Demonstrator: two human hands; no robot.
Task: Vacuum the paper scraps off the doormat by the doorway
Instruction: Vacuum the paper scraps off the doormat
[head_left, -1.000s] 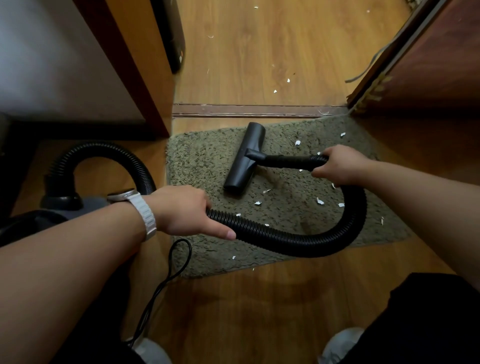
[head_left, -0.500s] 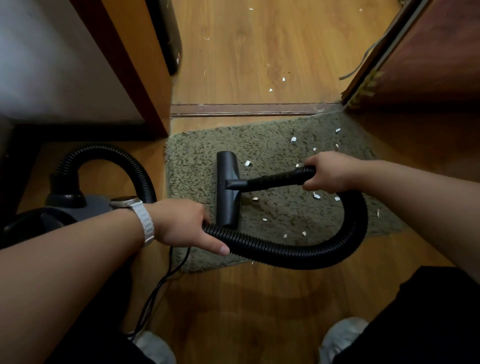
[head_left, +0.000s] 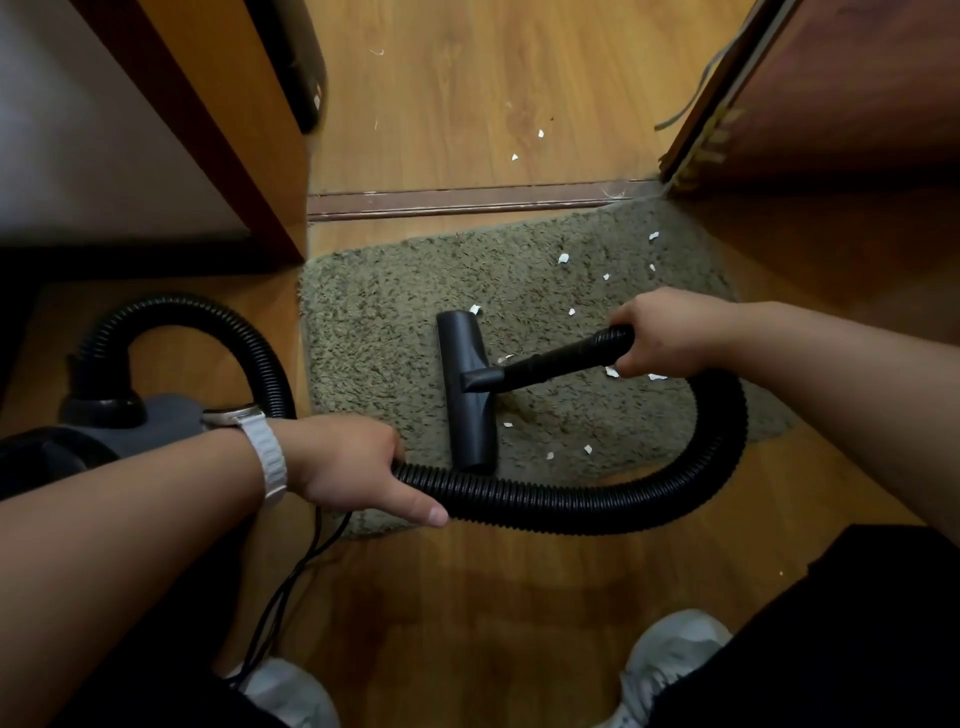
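Observation:
A shaggy olive doormat lies before the threshold, dotted with several white paper scraps, mostly on its right half. The black vacuum floor head rests flat on the mat's middle, long side running away from me. My right hand is closed around the wand's ribbed grip, right of the head. The black corrugated hose loops from that grip down across the mat's near edge to my left hand, which is wrapped around it. A white watch strap sits on the left wrist.
The grey vacuum body sits at the left with its hose arching up, and a thin black cord trails on the wood floor. A door frame stands left, a wooden door right. More scraps lie beyond the threshold strip. My shoes are at the bottom.
The floor head has slid left and toward me across the mat, from near the threshold to the mat's middle, and turned. Both hands kept their hold; fewer scraps show where it passed.

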